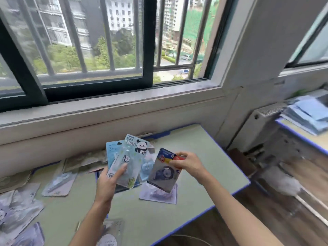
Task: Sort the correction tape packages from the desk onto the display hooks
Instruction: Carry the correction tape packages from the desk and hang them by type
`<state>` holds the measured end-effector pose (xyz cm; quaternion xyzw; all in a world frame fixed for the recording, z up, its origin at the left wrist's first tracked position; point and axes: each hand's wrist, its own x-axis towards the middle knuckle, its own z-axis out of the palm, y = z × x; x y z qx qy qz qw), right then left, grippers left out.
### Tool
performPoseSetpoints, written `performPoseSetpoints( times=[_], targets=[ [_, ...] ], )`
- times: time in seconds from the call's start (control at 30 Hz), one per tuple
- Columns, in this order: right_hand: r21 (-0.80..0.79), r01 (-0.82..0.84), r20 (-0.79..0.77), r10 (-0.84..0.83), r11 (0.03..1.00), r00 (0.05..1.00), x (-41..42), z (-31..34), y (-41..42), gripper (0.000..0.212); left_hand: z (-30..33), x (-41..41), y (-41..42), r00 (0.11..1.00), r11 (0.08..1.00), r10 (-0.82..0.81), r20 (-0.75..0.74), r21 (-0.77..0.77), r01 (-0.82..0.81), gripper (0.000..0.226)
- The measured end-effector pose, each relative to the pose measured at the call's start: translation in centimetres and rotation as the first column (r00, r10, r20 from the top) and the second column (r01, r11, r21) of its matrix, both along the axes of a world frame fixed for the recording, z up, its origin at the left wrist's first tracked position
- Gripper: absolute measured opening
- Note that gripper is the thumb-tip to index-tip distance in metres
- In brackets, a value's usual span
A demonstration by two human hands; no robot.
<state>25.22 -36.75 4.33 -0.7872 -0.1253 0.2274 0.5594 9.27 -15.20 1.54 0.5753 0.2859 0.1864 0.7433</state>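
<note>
Head view: the left hand [111,180], at about 7 o'clock from the frame's centre, grips a fanned stack of pale blue packages, thumb pressed across the front one, the panda package [132,157]; a light blue package [112,151] marked "30" sits behind it at its 9 o'clock. The right hand [188,165], at 5 o'clock from centre, pinches the top edge of a dark blue package [164,172] between thumb and curled fingers, holding it tilted above the green desk [204,157]. A lilac package [159,194] lies flat on the desk directly beneath it. More packages [58,183] lie scattered at 8 o'clock, blurred. The barred window [106,41] fills 12 o'clock.
</note>
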Motion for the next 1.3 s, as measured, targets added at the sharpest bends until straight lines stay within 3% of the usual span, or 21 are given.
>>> performPoseSetpoints(
  times=[0.1,0.23,0.33,0.47,0.67,0.97,1.3],
  targets=[
    [0.122,0.205,0.0,-0.207,0.971,0.978,-1.7,0.7,-6.7,0.017,0.7,1.6,-5.1,0.988,0.989,-0.146,0.042,-0.031,0.148,0.035],
    [0.238,0.444,-0.039,-0.448,0.864,0.893,-5.0,1.2,-15.8,0.008,1.4,3.3,-12.7,0.943,0.945,-0.323,0.076,-0.03,0.326,0.035],
    [0.247,0.562,-0.019,-0.575,0.79,0.818,-8.1,1.2,-22.2,0.018,1.9,4.4,-18.4,0.884,0.885,-0.46,0.076,-0.04,0.464,0.028],
    [0.248,0.712,-0.043,-0.727,0.657,0.686,-12.4,1.1,-29.3,0.017,2.5,5.5,-25.2,0.776,0.775,-0.625,0.077,-0.05,0.63,0.029],
    [0.286,0.885,-0.107,-0.905,0.368,0.411,-19.2,0.6,-37.1,0.009,2.8,6.7,-34.3,0.547,0.545,-0.835,0.055,-0.05,0.837,0.035],
    [0.301,0.949,-0.136,-0.989,-0.097,-0.058,-29.5,-0.8,-41.7,0.016,2.8,5.2,-43.2,0.175,0.174,-0.984,0.029,-0.033,0.984,0.024],
    [0.272,0.888,-0.088,-0.928,-0.372,-0.362,-40.2,-0.1,-41.8,0.012,2.9,-1.1,-49.6,-0.19,-0.191,-0.981,0.029,-0.055,0.98,0.026]
  ],
)
